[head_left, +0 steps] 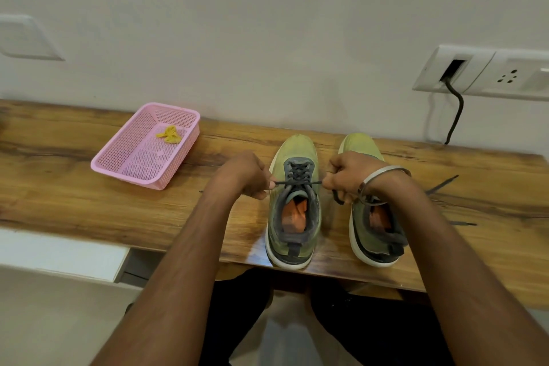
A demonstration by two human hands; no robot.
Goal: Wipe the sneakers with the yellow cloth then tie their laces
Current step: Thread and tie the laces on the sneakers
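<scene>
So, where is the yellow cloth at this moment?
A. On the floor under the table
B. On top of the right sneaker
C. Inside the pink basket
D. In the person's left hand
C: the yellow cloth lies crumpled inside the pink basket on the table, while the left hand and the right hand each pinch a lace end of the left sneaker.

pink basket (135, 168), wooden table (59, 187), wall socket (487, 73)

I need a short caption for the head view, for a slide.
Both hands, left and right, pull the lace tight on the left sneaker; yellow cloth lies in pink basket.
</scene>
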